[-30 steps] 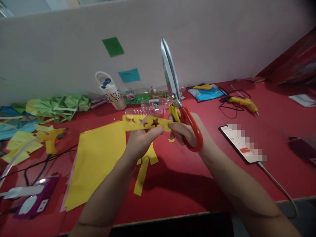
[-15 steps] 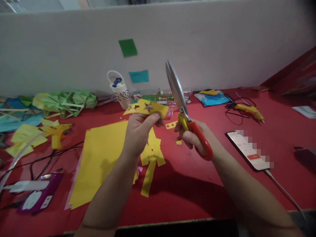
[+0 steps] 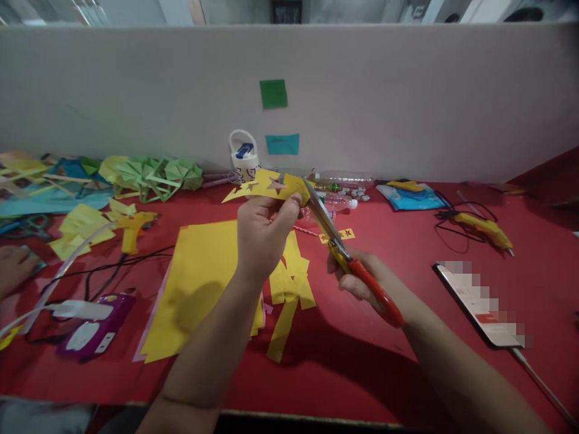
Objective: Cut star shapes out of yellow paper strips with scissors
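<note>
The left grip pinches a yellow paper strip with star-shaped cutouts, apparently steadying its end for red-handled metal scissors gripped in the right.

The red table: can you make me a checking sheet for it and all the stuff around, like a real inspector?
Surface: red table, partly covered.
Job's things: yellow strip with star holes; scissors, tips at or near its end.
Clutter: yellow sheets, bottles, two glue guns, phone.
Hands: left hand holds the strip; right hand, the scissors.
Cables: white cable at the phone; black cords at left.
Surroundings: pale wall; another person's hand at left.
</note>
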`<state>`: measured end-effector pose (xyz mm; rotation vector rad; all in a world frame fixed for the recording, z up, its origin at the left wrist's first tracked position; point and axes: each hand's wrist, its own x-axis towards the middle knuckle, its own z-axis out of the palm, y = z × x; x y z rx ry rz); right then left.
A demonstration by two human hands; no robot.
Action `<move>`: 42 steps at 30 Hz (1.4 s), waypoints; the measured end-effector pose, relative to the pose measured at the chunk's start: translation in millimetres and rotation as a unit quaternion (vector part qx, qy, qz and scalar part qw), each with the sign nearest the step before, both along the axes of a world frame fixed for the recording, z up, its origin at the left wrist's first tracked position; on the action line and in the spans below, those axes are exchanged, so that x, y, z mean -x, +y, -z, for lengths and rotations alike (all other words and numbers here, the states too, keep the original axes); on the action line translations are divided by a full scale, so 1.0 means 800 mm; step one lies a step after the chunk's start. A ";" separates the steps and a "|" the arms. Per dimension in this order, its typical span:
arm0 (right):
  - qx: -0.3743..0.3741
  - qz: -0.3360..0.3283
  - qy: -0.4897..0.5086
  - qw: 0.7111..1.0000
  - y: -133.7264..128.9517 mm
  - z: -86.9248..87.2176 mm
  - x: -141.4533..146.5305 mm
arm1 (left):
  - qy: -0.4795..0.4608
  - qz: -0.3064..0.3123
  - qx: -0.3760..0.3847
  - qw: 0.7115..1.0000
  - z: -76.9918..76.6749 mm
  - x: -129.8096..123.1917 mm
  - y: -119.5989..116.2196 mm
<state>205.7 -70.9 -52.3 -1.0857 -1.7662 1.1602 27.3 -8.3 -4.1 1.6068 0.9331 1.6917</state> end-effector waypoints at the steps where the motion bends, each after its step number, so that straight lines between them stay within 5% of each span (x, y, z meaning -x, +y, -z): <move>1: 0.000 -0.003 0.004 1.000 0.000 0.001 0.000 | 0.010 0.001 -0.001 1.000 -0.001 0.000 -0.001; 31: 0.043 -0.010 0.032 0.998 -0.006 0.003 0.003 | 0.008 0.036 0.028 0.999 0.000 0.000 -0.005; 42: 0.039 -0.003 0.014 0.999 -0.009 -0.014 0.008 | -0.003 0.075 0.043 0.996 -0.003 0.006 -0.002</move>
